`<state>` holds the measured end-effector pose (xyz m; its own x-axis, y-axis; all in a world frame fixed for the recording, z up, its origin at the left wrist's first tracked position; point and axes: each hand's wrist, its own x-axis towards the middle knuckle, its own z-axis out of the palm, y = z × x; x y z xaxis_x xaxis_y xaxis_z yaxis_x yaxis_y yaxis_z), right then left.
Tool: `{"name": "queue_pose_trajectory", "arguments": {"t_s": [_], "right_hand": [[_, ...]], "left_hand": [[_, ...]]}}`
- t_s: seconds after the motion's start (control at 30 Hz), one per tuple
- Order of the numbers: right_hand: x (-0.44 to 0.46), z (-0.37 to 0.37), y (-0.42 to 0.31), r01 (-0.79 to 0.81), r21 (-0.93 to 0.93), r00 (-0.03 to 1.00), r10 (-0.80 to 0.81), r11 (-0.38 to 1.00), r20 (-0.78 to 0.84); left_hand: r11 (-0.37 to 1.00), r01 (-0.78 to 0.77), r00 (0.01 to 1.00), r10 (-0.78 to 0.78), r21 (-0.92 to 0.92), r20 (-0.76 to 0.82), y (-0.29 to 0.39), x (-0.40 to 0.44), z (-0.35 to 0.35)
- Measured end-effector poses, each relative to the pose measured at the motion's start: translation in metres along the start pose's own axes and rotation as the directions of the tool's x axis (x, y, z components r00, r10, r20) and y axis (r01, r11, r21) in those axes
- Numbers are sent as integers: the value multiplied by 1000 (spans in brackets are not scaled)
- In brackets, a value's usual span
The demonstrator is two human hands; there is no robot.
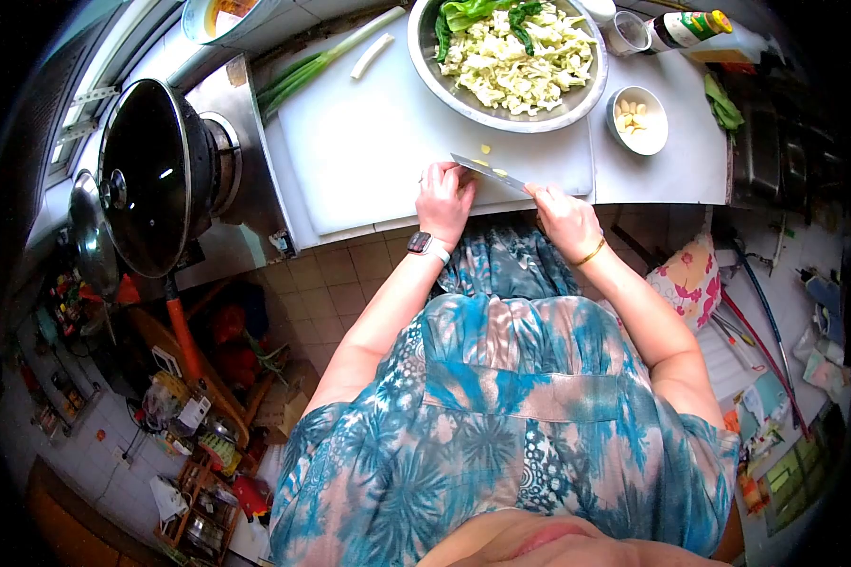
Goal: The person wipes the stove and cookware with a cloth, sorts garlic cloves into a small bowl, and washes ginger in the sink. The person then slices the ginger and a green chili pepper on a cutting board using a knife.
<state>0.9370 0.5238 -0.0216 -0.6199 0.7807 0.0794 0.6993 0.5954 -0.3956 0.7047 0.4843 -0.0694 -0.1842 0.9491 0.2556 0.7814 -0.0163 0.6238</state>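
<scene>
A patterned dress (501, 416) looms nearest. The right hand (569, 225) grips a knife (512, 185) slanting past pale slices (485, 148) toward the left hand (442, 202), fingers bunched, hold unclear.

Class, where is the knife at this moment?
In the head view, the knife is just right of upper centre, in the right hand, its blade by the left hand, below the metal bowl.

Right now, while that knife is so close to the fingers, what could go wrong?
The left hand is right beside the knife, so a slip might nick a finger. The right hand grips the knife near the front edge of the cutting board, so it could drop off if let go. A small pale bit lies just past the knife and might get knocked away.
</scene>
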Motion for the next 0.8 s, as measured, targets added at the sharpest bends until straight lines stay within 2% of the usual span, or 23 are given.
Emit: {"name": "queue_pose_trajectory", "arguments": {"t_s": [0.53,0.63,0.7,0.8], "right_hand": [[-4,6,2,-55,7,995,54,998,86],[9,20,4,-39,83,997,33,996,73],[25,27,3,-56,41,985,49,998,167],[46,47,12,-7,87,995,-1,996,99]], "left_hand": [[1000,-17,1000,17,1,22,-4,1,1],[999,-37,999,38,-20,2,-5,0,1],[1000,-31,999,31,-1,12,-6,0,1],[999,-39,999,38,4,3,-5,0,-1]]}}
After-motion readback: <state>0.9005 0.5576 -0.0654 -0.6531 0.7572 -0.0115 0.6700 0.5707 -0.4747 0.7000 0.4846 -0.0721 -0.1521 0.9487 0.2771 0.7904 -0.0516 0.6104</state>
